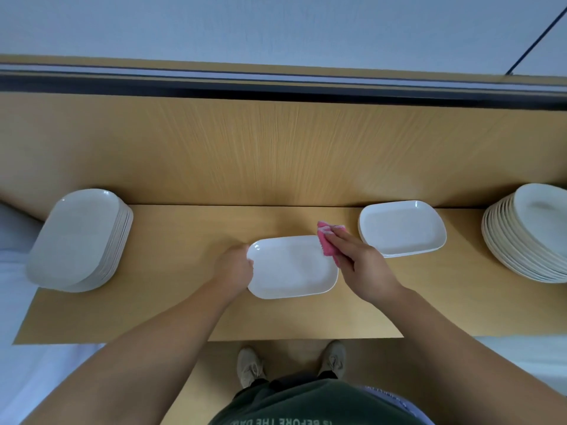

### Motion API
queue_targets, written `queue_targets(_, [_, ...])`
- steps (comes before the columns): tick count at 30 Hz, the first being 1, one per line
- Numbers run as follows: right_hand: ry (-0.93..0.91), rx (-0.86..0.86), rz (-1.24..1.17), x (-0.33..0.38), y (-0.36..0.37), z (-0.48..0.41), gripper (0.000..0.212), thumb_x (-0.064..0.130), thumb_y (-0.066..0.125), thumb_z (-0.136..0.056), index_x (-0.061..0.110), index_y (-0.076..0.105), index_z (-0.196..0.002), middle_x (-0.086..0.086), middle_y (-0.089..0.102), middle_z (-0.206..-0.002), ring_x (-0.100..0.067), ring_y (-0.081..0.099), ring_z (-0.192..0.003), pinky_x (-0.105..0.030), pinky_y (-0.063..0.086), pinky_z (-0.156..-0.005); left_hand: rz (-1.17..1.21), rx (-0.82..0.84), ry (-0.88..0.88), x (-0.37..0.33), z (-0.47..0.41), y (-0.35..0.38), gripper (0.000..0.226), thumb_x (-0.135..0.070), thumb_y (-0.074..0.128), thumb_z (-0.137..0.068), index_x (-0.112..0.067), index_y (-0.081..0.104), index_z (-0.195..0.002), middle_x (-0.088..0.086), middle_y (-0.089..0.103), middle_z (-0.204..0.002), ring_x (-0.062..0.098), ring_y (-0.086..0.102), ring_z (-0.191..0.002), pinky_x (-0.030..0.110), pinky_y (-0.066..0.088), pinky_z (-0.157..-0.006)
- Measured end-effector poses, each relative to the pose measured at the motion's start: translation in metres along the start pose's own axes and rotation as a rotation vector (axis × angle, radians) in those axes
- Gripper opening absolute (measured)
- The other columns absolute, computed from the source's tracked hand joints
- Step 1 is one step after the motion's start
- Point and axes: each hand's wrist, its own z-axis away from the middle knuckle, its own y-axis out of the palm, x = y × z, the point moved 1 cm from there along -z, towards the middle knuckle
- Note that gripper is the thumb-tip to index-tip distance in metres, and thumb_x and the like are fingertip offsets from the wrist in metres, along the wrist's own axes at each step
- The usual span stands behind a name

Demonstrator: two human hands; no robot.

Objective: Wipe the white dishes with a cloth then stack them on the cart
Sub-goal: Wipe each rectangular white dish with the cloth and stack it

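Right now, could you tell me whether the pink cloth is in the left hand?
No, the right hand holds the pink cloth, while the left hand grips the dish.

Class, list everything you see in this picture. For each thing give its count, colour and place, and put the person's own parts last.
white rectangular ceramic dish: one, white, table centre, between the hands
pink cloth: one, pink, on that dish's far right corner
tall stack of rectangular dishes: one stack, white, left end of table
low stack of rectangular dishes: one stack, white, right of centre
stack of round plates: one stack, off-white, far right
light wooden table: one, tan
beige shoes: two, on the floor below the table's near edge
left hand: grips the centre dish's left rim
right hand: holds the cloth
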Motion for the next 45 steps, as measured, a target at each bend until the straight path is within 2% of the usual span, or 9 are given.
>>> queue_targets(4, [-0.038, 0.003, 0.118, -0.001, 0.003, -0.013, 0.042, 0.002, 0.051, -0.097, 0.02, 0.058, -0.134, 0.019, 0.044, -0.145, 0.004, 0.039, -0.132, -0.007, 0.033, -0.101, -0.154, 0.065, 0.09, -0.001, 0.003, -0.011, 0.048, -0.034, 0.05, -0.094, -0.016, 0.039, -0.137, 0.003, 0.046, -0.134, 0.023, 0.05, -0.116, 0.032, 0.042, -0.087])
queue_targets(9, [-0.031, 0.172, 0.399, -0.016, 0.036, -0.024, 0.049, -0.005, 0.052, -0.08, 0.017, 0.058, -0.123, 0.003, 0.055, -0.135, -0.028, 0.057, -0.116, -0.038, 0.057, -0.074, -0.175, 0.215, 0.206, 0.006, 0.019, -0.019, 0.105, -0.058, 0.069, -0.073, -0.019, 0.01, -0.151, 0.001, 0.024, -0.152, 0.021, 0.026, -0.138, 0.033, 0.029, -0.106])
queue_targets(12, [0.104, 0.389, 0.528, -0.02, 0.06, -0.028, 0.061, 0.001, 0.056, -0.075, 0.014, 0.051, -0.134, -0.012, 0.048, -0.142, -0.043, 0.044, -0.128, -0.054, 0.047, -0.097, -0.231, 0.247, 0.223, 0.012, 0.019, -0.019, 0.119, -0.062, 0.074, -0.064, -0.02, 0.005, -0.152, 0.0, 0.021, -0.154, 0.021, 0.021, -0.14, 0.032, 0.026, -0.111])
queue_targets(13, [0.151, 0.439, 0.583, -0.019, 0.066, -0.027, 0.065, 0.006, 0.055, -0.082, 0.014, 0.04, -0.145, -0.014, 0.034, -0.153, -0.046, 0.028, -0.139, -0.056, 0.03, -0.112, -0.236, 0.25, 0.23, 0.014, 0.018, -0.018, 0.12, -0.062, 0.074, -0.064, -0.02, 0.006, -0.152, 0.0, 0.022, -0.153, 0.021, 0.021, -0.139, 0.032, 0.026, -0.111])
queue_targets(15, [0.232, 0.514, 0.666, -0.017, 0.077, -0.023, 0.068, 0.018, 0.042, -0.096, 0.016, 0.009, -0.155, -0.01, -0.002, -0.163, -0.042, -0.006, -0.147, -0.051, -0.001, -0.119, -0.235, 0.253, 0.228, 0.017, 0.017, -0.015, 0.118, -0.061, 0.074, -0.066, -0.019, 0.006, -0.153, 0.0, 0.022, -0.154, 0.021, 0.019, -0.141, 0.031, 0.023, -0.112])
queue_targets(17, [0.255, 0.523, 0.714, -0.013, 0.084, -0.02, 0.067, 0.024, 0.033, -0.1, 0.016, -0.006, -0.155, -0.01, -0.016, -0.161, -0.04, -0.017, -0.146, -0.049, -0.01, -0.117, -0.233, 0.263, 0.218, 0.019, 0.016, -0.013, 0.117, -0.06, 0.073, -0.069, -0.017, 0.004, -0.153, 0.001, 0.017, -0.157, 0.021, 0.014, -0.143, 0.03, 0.018, -0.114])
queue_targets(26, [0.3, 0.542, 0.648, 0.008, 0.104, -0.027, 0.066, 0.026, 0.029, -0.102, 0.014, -0.012, -0.153, -0.007, -0.024, -0.158, -0.034, -0.022, -0.145, -0.038, -0.019, -0.111, -0.162, 0.277, 0.19, 0.021, 0.012, -0.013, 0.116, -0.055, 0.076, -0.069, -0.02, 0.006, -0.154, -0.002, 0.011, -0.16, 0.02, 0.008, -0.147, 0.031, 0.013, -0.116])
queue_targets(30, [0.237, 0.575, 0.638, 0.018, 0.116, -0.032, 0.068, 0.024, 0.029, -0.1, 0.015, -0.012, -0.153, -0.009, -0.022, -0.16, -0.03, -0.031, -0.139, -0.04, -0.019, -0.113, -0.15, 0.268, 0.199, 0.023, 0.01, -0.012, 0.115, -0.056, 0.076, -0.068, -0.02, 0.008, -0.154, -0.003, 0.012, -0.16, 0.018, 0.009, -0.146, 0.029, 0.013, -0.116])
queue_targets(45, [-0.068, 0.805, 0.558, 0.043, 0.13, -0.036, 0.068, 0.025, 0.032, -0.097, 0.023, 0.0, -0.156, -0.002, -0.011, -0.162, -0.03, -0.021, -0.146, -0.047, -0.009, -0.12, -0.228, 0.168, 0.287, 0.025, 0.01, -0.012, 0.108, -0.061, 0.073, -0.067, -0.015, 0.021, -0.15, -0.001, 0.03, -0.151, 0.017, 0.028, -0.137, 0.027, 0.023, -0.109])
